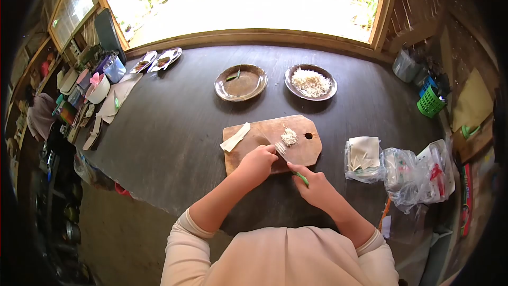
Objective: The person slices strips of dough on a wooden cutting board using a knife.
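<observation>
My right hand (315, 185) is wrapped round the green handle of a knife (302, 179), its blade pointing up and left over the wooden cutting board (248, 161). Beside the blade, the bent fingers of my left hand (257, 161) press on a small stack of thin pale strips (280, 149). A little pile of finely cut white shreds (289, 136) lies just beyond, near the board's round hole. At the board's left end rests a flat, pale uncut piece (235, 137).
Behind the board stand a brown plate (241, 96) with small green items and a bowl of white shreds (311, 83). Plastic bags (405, 175) and a pack of pale pieces (363, 153) lie at right. Tubs (97, 89) and a green basket (431, 103) line the sides.
</observation>
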Demonstrator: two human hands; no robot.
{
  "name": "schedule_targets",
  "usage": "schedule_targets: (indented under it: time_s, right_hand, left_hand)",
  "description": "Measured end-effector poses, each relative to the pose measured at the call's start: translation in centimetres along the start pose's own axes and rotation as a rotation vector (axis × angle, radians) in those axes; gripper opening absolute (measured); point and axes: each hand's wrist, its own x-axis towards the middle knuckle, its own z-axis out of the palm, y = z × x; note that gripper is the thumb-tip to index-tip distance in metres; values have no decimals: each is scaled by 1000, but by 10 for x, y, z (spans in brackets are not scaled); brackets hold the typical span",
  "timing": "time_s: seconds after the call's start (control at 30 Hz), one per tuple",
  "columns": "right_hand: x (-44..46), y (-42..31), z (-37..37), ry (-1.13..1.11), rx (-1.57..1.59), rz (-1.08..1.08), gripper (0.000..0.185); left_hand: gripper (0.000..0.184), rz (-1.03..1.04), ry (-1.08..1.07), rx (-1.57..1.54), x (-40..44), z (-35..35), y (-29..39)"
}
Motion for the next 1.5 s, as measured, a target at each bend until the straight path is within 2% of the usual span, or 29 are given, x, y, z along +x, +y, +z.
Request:
schedule_targets:
  time_s: [0.13, 0.2, 0.33, 0.4, 0.5, 0.63, 0.73, 0.8, 0.93, 1.13, 1.23, 1.4, 1.5]
  right_hand:
    - [-8, -1, -4, 25, 35, -120, 40]
    - [-10, -9, -8, -34, 44, -3, 40]
    - [-2, -5, -3, -9, 14, -12, 40]
    - [1, -14, -4, -79, -17, 113, 38]
    - [-5, -8, -10, -36, 35, 17, 38]
    - [-9, -11, -12, -78, 28, 81, 39]
    - [-6, -7, -7, -22, 46, 16, 38]
    - [1, -13, -5, -73, -35, 93, 37]
    - [0, -7, -14, -60, 31, 49, 37]
    - [-5, -23, -18, -162, -8, 216, 37]
    - [-3, -11, -8, -114, -43, 145, 35]
    - [-9, -5, -12, -46, 76, -15, 40]
    - [-10, -16, -14, -90, 39, 92, 40]
  left_hand:
    - [15, -10, -25, 51, 1, -5, 3]
    - [14, -6, -8, 38, 1, -2, 1]
    - [12, -23, -10, 15, 1, 1, 0]
    - [14, -14, -3, 40, -1, 3, 0]
    - [17, 2, 5, 75, 0, -1, 1]
    - [12, 1, -12, 21, 0, -2, 0]
    - [10, 3, 19, 17, 0, 2, -1]
    - [11, -5, -3, 35, 0, 2, -1]
    - [12, -14, -5, 21, 1, -2, 1]
    - [13, -14, 13, 27, -1, -4, 4]
    - [14, -12, -12, 45, 1, 0, -1]
    - [15, -20, -20, 59, 1, -6, 5]
    - [15, -31, -9, 36, 0, -3, 4]
